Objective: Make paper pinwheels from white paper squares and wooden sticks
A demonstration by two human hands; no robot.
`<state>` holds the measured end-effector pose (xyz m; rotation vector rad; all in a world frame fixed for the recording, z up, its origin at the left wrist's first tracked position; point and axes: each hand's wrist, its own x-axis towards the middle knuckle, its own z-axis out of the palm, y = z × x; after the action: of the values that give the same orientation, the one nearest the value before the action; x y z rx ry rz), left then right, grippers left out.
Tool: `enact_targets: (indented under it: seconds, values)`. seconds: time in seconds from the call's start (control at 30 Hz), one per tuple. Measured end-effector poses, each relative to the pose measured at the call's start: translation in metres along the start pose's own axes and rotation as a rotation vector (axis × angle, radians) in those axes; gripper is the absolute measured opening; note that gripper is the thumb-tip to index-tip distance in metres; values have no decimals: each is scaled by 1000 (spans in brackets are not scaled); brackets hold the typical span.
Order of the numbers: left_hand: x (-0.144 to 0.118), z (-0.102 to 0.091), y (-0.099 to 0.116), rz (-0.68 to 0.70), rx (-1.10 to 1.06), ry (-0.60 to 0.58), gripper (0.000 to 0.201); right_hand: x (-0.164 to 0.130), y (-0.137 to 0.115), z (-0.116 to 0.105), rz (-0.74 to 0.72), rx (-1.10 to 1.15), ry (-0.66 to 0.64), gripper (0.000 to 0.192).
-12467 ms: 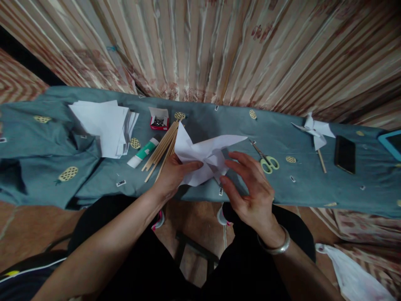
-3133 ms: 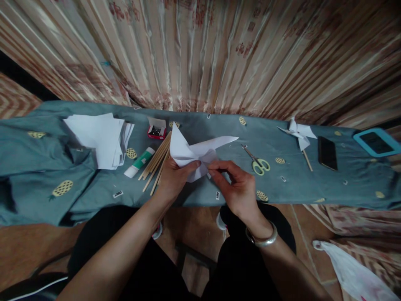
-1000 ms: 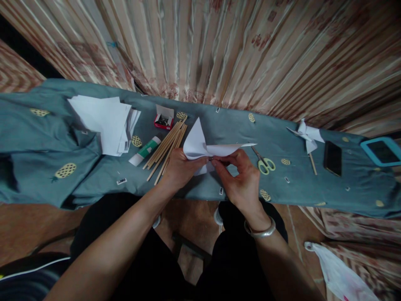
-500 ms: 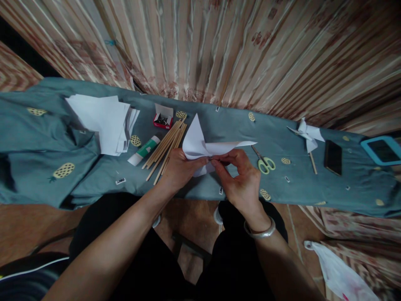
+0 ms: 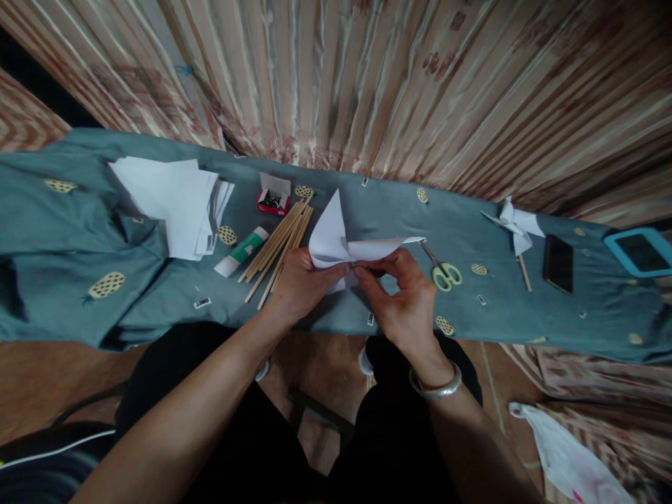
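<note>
A white paper pinwheel (image 5: 329, 238) is held above the cloth, its folded blades pointing up and to the right. My left hand (image 5: 302, 283) is closed on its lower left side, with the thumb at the centre. My right hand (image 5: 404, 297) pinches at the same centre, thumb and forefinger together. Whatever small piece lies between those fingertips is too small to make out. Left of my left hand lie several thin wooden sticks (image 5: 278, 245). Green-handled scissors (image 5: 445, 274) rest just right of my right hand, their tips near a paper blade.
On the cloth-covered table (image 5: 498, 301) are a stack of white paper (image 5: 168, 203), a glue stick (image 5: 241, 252) and an open red box (image 5: 273, 199) of small metal pieces. Farther right lie a finished-looking pinwheel on a stick (image 5: 517, 222), a phone (image 5: 558, 263) and a blue-framed device (image 5: 643, 252).
The pinwheel has turned slightly in my hands: its upper blade tip has shifted right and its right blade tip has drawn in a little. Both hands keep nearly the same place and grip.
</note>
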<state>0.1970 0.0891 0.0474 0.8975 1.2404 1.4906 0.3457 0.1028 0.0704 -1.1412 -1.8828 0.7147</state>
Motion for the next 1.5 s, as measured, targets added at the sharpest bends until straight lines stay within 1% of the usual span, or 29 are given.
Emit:
enact_targets:
  seconds: [0.1,0.27,0.43,0.53,0.77,0.93,1.1,1.23,1.37,1.43,1.5]
  values:
    - [0,-1,-1,-19,33,-28,19,0,2,1,13,6,1,10]
    - [0,-4,-2,-68,-14,-110,21,1,5,1,44,51,-3,10]
    - [0,-5,0,-63,-17,-107,22,2,7,0,111,134,-30,11]
    - [0,-6,1,-59,-3,-107,23,2,8,0,131,145,-31,11]
    - [-1,-7,0,-54,18,-111,25,1,6,0,101,85,-24,13]
    - [-1,-7,-1,-58,17,-121,23,1,2,-2,61,17,12,13]
    - [-1,-5,-1,-69,-7,-104,23,1,-1,-4,10,-89,49,13]
    - [-1,-2,0,-68,-39,-74,23,-1,-1,-3,-24,-107,55,13]
    - [-1,-1,0,-107,-88,-46,28,-3,-4,-5,-44,-113,62,12]
    - [-1,-1,0,-114,-119,-24,30,-2,-3,-10,-37,-122,96,11]
    - [0,-2,0,-123,-148,6,29,1,2,-18,-27,-143,168,11]
